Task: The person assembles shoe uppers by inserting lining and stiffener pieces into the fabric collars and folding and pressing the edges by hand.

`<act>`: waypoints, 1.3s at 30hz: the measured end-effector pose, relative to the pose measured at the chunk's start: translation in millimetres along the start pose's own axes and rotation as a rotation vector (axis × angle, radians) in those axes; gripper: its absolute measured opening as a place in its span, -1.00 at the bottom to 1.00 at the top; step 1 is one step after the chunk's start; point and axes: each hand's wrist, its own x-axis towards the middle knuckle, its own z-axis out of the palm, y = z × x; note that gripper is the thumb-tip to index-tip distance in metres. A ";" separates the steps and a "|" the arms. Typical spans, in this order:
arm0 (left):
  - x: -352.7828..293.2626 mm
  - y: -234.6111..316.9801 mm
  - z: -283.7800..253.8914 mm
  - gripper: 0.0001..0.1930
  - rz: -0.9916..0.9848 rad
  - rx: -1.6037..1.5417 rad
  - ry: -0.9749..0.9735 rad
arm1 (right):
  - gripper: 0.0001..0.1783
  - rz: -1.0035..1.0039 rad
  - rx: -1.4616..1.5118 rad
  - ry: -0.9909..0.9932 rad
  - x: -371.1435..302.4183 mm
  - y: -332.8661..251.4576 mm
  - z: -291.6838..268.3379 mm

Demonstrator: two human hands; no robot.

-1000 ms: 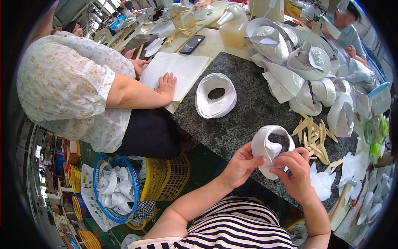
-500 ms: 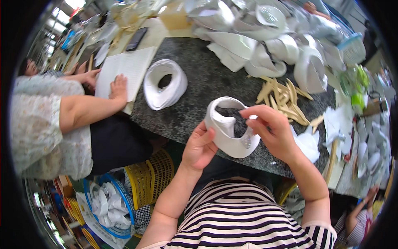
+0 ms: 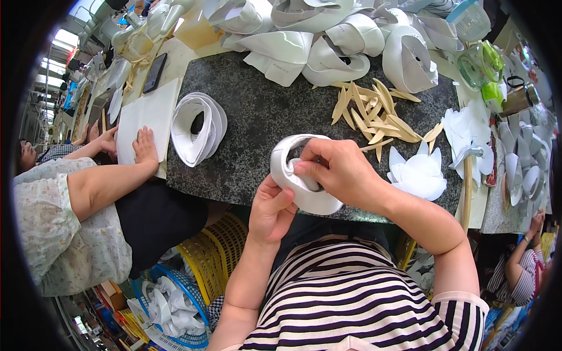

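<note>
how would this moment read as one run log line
left grip: holding white ring-shaped piece | right grip: partly inside its opening | dark tabletop: nested white stack left, tan strips beyond, right

The left hand (image 3: 273, 212) holds the white ring (image 3: 316, 202) at its left side, thumb outside — the right hand (image 3: 345, 169), coming from its right, puts curled fingers inside.
</note>
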 end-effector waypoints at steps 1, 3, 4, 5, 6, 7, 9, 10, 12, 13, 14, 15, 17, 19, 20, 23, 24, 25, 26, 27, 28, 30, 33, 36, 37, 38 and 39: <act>-0.6 2.5 0.8 -0.51 0.005 -0.021 -0.010 | -0.77 0.003 0.005 0.002 -0.5 -3.7 -0.8; 0.2 0.5 1.5 -0.51 0.021 -0.030 0.012 | -0.76 0.165 0.271 -0.022 -1.8 -14.7 -7.6; 1.7 -0.5 2.8 -0.52 0.034 -0.067 0.033 | -0.76 0.032 0.223 0.117 -7.9 -5.1 2.2; 2.8 -0.8 3.8 -0.52 0.048 -0.105 0.054 | -0.76 0.031 0.225 0.119 -13.1 -1.1 8.0; 3.8 -0.7 4.5 -0.52 0.046 -0.103 0.054 | -0.76 -0.130 0.116 0.309 -17.6 2.1 12.8; 4.7 -0.3 5.9 -0.53 0.049 -0.118 0.046 | -0.76 -0.290 0.005 0.497 -21.8 4.2 16.8; 5.6 -1.1 3.9 -0.53 0.050 -0.133 0.036 | -0.75 -0.396 -0.060 0.479 -26.8 3.2 22.4; 5.6 -2.9 -1.5 -0.49 0.039 -0.130 0.004 | -0.75 -0.421 -0.088 0.463 -28.0 3.7 25.3; 5.6 -5.1 -5.6 -0.44 0.026 -0.125 -0.028 | -0.75 -0.394 -0.084 0.437 -31.8 1.3 29.1; 5.6 -6.1 -5.5 -0.44 0.049 -0.107 -0.054 | -0.75 -0.394 -0.082 0.440 -30.9 1.4 29.8; 5.4 -6.5 -5.6 -0.45 0.071 -0.088 -0.080 | -0.76 -0.385 -0.051 0.424 -29.5 2.2 30.4; 5.6 -6.2 -7.1 -0.45 0.069 -0.087 -0.080 | -0.77 -0.375 -0.021 0.408 -28.4 3.2 30.4; 5.5 -2.2 -10.5 -0.44 0.062 0.015 -0.034 | -0.79 -0.370 -0.013 0.371 -29.2 2.6 25.9; 11.6 9.2 -11.3 -0.44 0.076 0.081 -0.070 | -0.81 -0.367 -0.003 0.332 -28.9 1.7 20.0; 13.8 13.4 -10.0 -0.44 0.091 0.146 -0.107 | -0.80 -0.427 -0.054 0.297 -26.7 1.4 16.3; 7.9 16.5 4.2 -0.45 0.068 -0.005 -0.044 | -0.78 -0.526 -0.194 0.195 -28.7 -2.9 9.3; 6.7 16.1 3.1 -0.51 0.094 -0.024 -0.038 | -0.76 -0.568 -0.286 0.128 -28.8 -4.4 9.5; 4.8 13.9 -0.1 -0.51 0.098 -0.020 -0.035 | -0.76 -0.573 -0.281 0.127 -28.8 -4.3 9.9; 2.7 10.4 -4.1 -0.54 0.148 -0.058 -0.054 | -0.76 -0.541 -0.223 0.129 -29.0 -3.8 10.2; 4.4 7.3 -3.6 -0.57 0.199 -0.098 -0.079 | -0.76 -0.511 -0.170 0.131 -27.3 -3.4 9.5; 2.4 1.8 0.0 -0.61 0.267 -0.069 0.005 | -0.77 -0.515 -0.115 0.160 -27.3 -2.7 12.5; 6.9 -0.9 1.7 -0.61 0.298 -0.057 -0.042 | -0.77 -0.528 -0.168 0.180 -30.3 -4.1 17.2; 11.7 -4.7 -3.6 -0.60 0.316 -0.066 -0.052 | -0.75 -0.531 -0.286 0.193 -30.6 0.2 16.6; 14.5 2.6 -8.6 -0.55 0.248 -0.164 -0.116 | -0.75 -0.539 -0.060 -0.012 -22.1 -0.4 -5.3; 13.1 7.0 -10.1 -0.55 0.256 -0.157 -0.114 | -0.75 -0.545 -0.033 0.058 -17.2 -5.7 -9.4; 13.2 11.2 -13.6 -0.62 0.234 -0.063 -0.157 | -0.76 -0.504 -0.031 0.062 -11.0 -9.5 -12.4; 15.4 15.4 -17.2 -0.67 0.207 0.030 -0.200 | -0.76 -0.460 -0.030 0.066 -4.6 -10.5 -12.0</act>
